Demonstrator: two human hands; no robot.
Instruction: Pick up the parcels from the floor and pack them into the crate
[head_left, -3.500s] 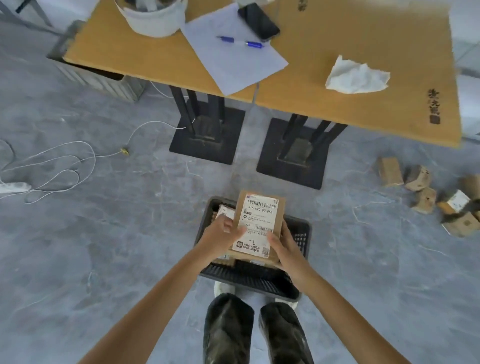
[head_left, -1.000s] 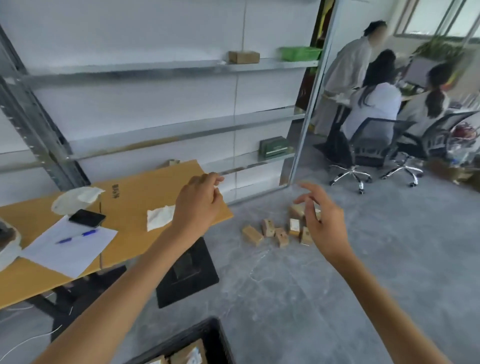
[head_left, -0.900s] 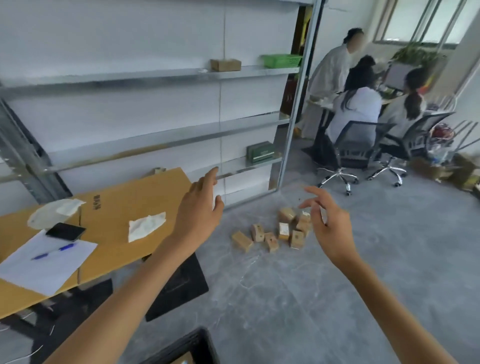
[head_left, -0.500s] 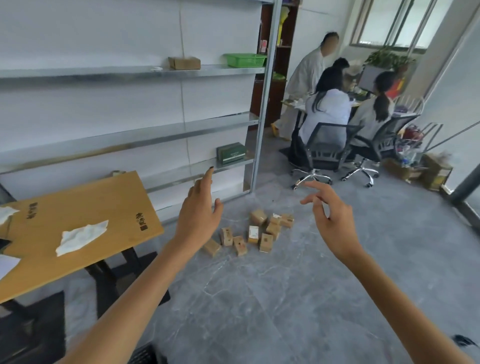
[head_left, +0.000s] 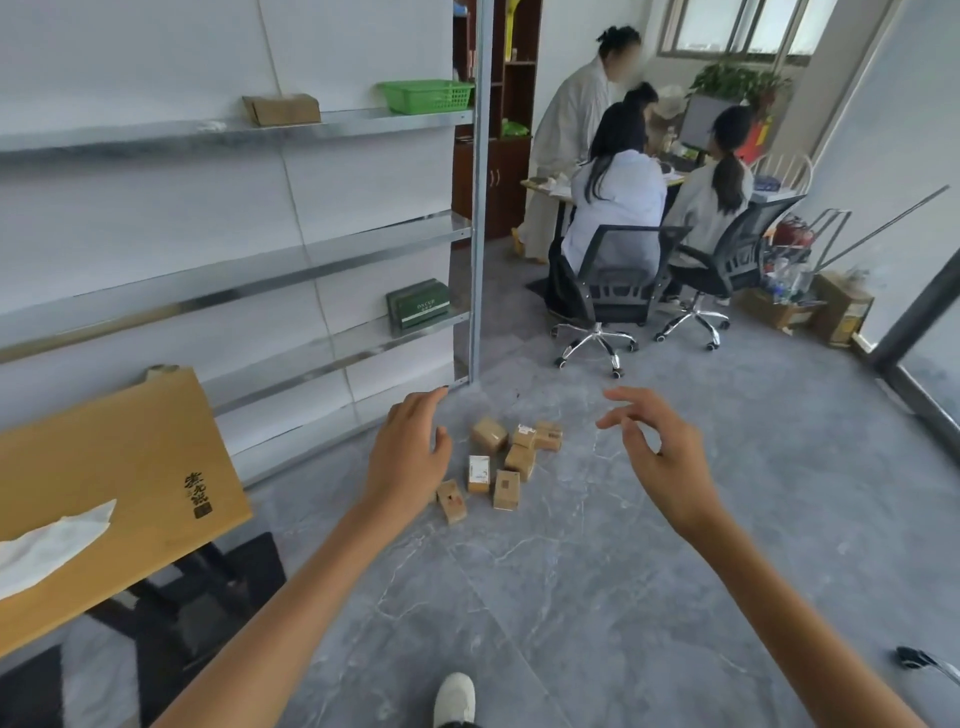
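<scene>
Both my hands are raised over the grey floor and hold nothing. My left hand (head_left: 410, 457) has straight, loose fingers; my right hand (head_left: 660, 457) is spread with fingers slightly bent.

Seven small brown cardboard parcels (head_left: 519, 461) counted, clustered on the floor between and beyond my hands. My left hand may cover another.

One tan wooden table (head_left: 130, 467) at left carries one crumpled white tissue (head_left: 47, 545). The metal wall shelving holds one cardboard box (head_left: 280, 109), one green plastic basket (head_left: 426, 96) and one dark green box (head_left: 418, 309).

Three persons at a far desk, with two black office chairs (head_left: 618, 291).
</scene>
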